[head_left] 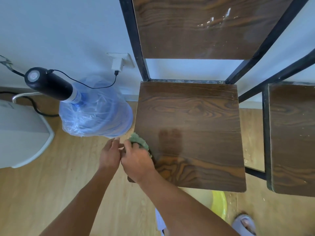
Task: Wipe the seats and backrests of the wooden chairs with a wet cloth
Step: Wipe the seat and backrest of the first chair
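Note:
A dark wooden chair seat [196, 126] in a black metal frame fills the middle of the view, and its backrest [196, 28] rises above with wet streaks near its top right. My right hand [136, 159] grips a green cloth [139, 139] at the seat's front left corner. A damp patch shows on the seat just right of the cloth. My left hand [110, 153] hovers beside the right hand, off the seat's left edge, fingers apart and holding nothing. A second wooden chair seat [293, 137] stands at the right edge.
A blue water jug [95, 113] wrapped in plastic, with a black pump [47, 83] and charging cable, stands left of the chair. A white appliance [20, 133] sits at far left. A yellow basin [219, 204] lies under the seat's front edge. My sandalled foot [244, 223] is at bottom right.

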